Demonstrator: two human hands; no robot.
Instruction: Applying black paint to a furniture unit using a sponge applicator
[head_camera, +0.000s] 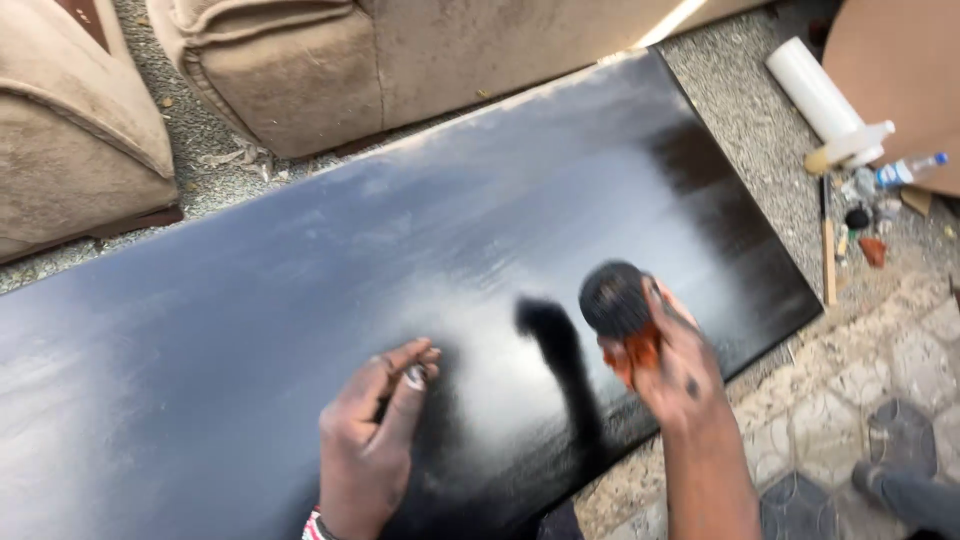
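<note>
The fingers (668, 318) of the right hand (672, 368) were clamped on a round, dark-stained pad of cloth with an orange-red underside (620, 305), pressed down on a long, glossy black wooden board (250, 300) toward its right end. The fingers (405, 368) of the left hand (372, 440) were drawn together, pinching something small and pale that was too small to tell, with the hand resting on the board just left of the pad. A dark, wet streak (560, 365) ran across the board between the two hands.

The board lay on a speckled grey floor (745, 110). Beyond its far edge stood tan upholstered sofas (300, 70). To the right, well apart from the hands, lay a white roll of plastic film (818, 95), a small clear plastic bottle (908, 170) and a thin wooden stick (828, 262).
</note>
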